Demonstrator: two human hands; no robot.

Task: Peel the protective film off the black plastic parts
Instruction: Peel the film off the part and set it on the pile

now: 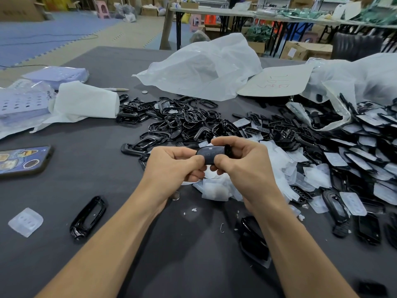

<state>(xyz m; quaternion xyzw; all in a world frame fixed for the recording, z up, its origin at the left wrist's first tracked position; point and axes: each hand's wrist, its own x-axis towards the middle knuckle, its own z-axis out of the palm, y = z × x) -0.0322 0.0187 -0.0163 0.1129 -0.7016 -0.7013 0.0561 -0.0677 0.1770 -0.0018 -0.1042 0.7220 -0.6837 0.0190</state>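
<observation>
Over the near middle of the dark table [103,190], seen from the head camera, the left hand [178,163] and right hand [240,162] each pinch an end of one black plastic part [209,155], thumbs on its dull top face. Peeling looks to be just starting; a film edge likely needs catching with a nail while the other hand steadies. Discarded films [217,189] lie just below the hands, film-covered parts [365,164] crowd the right, and black frames [182,123] heap behind; nothing blocks the hands.
</observation>
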